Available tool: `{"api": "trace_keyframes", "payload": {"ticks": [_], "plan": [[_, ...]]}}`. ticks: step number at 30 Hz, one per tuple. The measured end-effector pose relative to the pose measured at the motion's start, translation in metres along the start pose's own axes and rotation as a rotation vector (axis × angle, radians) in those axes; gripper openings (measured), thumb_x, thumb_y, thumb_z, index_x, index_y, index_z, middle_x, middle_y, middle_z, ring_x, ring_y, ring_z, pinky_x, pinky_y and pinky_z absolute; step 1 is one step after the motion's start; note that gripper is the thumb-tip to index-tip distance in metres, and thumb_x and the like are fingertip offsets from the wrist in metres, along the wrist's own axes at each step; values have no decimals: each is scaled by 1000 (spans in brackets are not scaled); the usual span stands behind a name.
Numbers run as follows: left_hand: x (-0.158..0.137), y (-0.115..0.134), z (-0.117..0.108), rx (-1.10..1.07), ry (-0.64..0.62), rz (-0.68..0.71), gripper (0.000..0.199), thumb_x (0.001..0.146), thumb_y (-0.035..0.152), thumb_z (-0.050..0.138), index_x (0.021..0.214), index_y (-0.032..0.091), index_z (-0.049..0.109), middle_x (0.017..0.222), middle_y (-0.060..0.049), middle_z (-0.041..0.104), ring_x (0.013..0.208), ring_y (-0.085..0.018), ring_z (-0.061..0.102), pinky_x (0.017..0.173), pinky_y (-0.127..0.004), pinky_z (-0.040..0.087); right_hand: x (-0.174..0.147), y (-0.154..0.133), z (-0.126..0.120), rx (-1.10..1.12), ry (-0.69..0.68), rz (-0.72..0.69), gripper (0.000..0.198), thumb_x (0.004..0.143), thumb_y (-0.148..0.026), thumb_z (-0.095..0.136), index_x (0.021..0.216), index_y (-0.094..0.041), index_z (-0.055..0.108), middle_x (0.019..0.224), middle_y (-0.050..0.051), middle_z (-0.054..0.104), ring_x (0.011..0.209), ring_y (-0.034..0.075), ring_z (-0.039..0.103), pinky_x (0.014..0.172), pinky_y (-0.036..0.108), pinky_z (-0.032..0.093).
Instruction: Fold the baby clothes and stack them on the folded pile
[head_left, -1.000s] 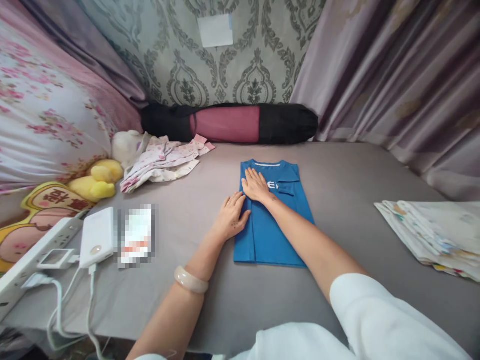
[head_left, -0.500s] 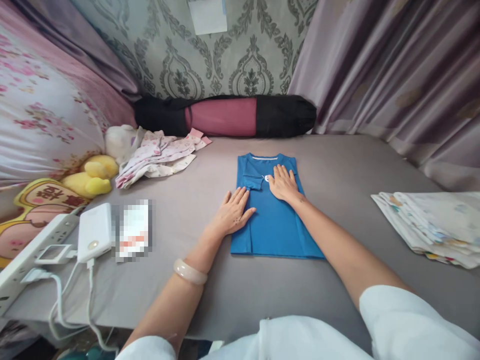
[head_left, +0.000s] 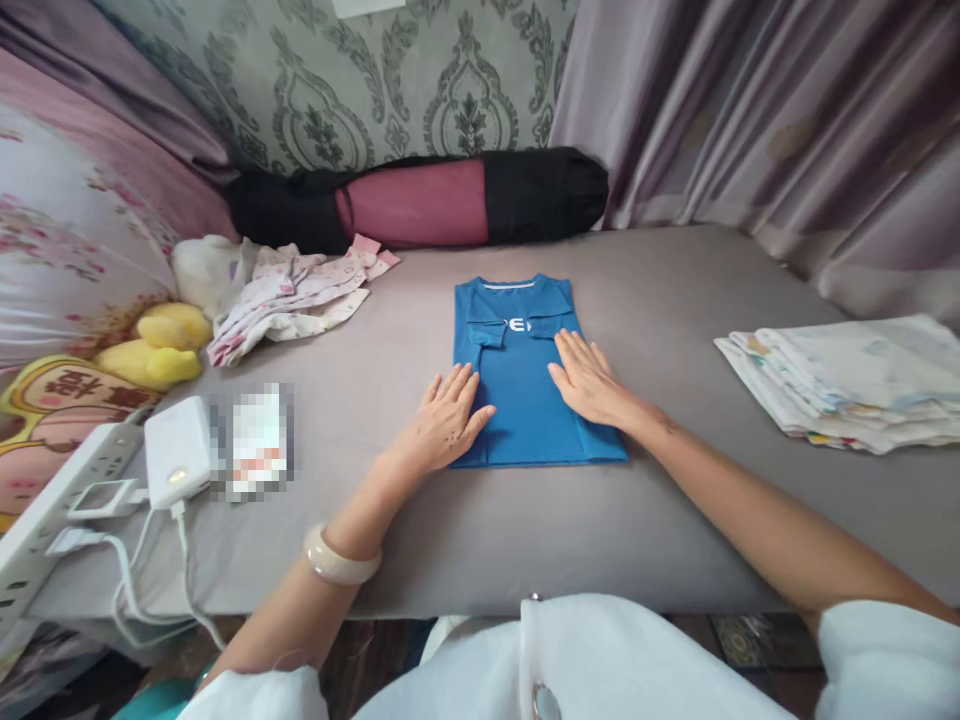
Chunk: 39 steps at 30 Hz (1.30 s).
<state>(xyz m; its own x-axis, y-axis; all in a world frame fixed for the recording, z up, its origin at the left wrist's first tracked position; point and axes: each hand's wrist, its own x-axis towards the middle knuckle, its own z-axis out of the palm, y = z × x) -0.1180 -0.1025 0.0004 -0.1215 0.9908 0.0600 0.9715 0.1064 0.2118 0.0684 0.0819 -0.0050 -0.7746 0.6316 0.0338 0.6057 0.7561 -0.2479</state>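
Observation:
A blue shirt (head_left: 525,390) lies folded into a rectangle, its collar toward the wall and both short sleeves tucked in across the chest. White lettering shows partly between the sleeves. My left hand (head_left: 450,418) rests flat on the shirt's left side, fingers stretched out and pointing away from me. On the right side, my right hand (head_left: 589,380) lies flat with extended fingers, just below the right sleeve. Neither hand grips anything. A pale bangle (head_left: 341,558) circles my left wrist.
The shirt lies on a grey-covered bed (head_left: 420,540). Folded white printed cloths (head_left: 862,380) are stacked at right. Crumpled pale clothes (head_left: 292,295), a yellow plush toy (head_left: 157,345), a power strip (head_left: 67,500) and a white power bank (head_left: 178,452) sit at left. A black-and-maroon roll (head_left: 420,203) lies along the wall.
My right hand has slid down and off the chest, uncovering the right sleeve and more lettering. My left hand stays on the left side. The camera view has shifted.

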Motion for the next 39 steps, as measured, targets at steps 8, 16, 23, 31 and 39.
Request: {"api": "trace_keyframes", "payload": {"ticks": [8, 16, 23, 31, 39], "plan": [[6, 23, 23, 50, -45, 13, 75, 97, 58, 20, 149, 4, 29, 157, -19, 24, 147, -28, 17, 120, -47, 19, -25, -11, 22, -135, 60, -30, 64, 98, -40, 20, 150, -3, 28, 158, 17, 24, 147, 27, 18, 120, 47, 15], [-7, 26, 1, 31, -45, 25, 72, 98, 57, 21, 147, 5, 31, 156, -20, 27, 147, -29, 19, 119, -49, 21, -43, -17, 7, -50, 17, -11, 66, 99, -45, 18, 153, -7, 21, 159, 16, 20, 147, 27, 16, 119, 48, 19], [-43, 37, 1, 0, -89, 135, 76, 96, 60, 22, 147, 5, 31, 155, -21, 30, 146, -29, 20, 118, -45, 25, -94, -38, 9, -50, -8, -156, 64, 100, -45, 25, 151, -7, 28, 157, 17, 27, 146, 26, 21, 119, 46, 22], [-44, 34, 4, -16, -17, 193, 72, 95, 60, 29, 143, 7, 36, 151, -24, 35, 143, -33, 29, 114, -50, 32, -96, -32, 0, 27, -70, -247, 60, 99, -44, 35, 148, -10, 35, 157, 17, 26, 146, 26, 20, 119, 50, 22], [-49, 41, -21, 128, -21, 236, 35, 98, 41, 39, 116, 17, 58, 110, -11, 59, 100, -24, 58, 83, -37, 52, -106, -29, -11, 139, -16, -408, 36, 95, -31, 50, 130, -26, 59, 140, 10, 52, 130, 26, 48, 112, 52, 35]]}}
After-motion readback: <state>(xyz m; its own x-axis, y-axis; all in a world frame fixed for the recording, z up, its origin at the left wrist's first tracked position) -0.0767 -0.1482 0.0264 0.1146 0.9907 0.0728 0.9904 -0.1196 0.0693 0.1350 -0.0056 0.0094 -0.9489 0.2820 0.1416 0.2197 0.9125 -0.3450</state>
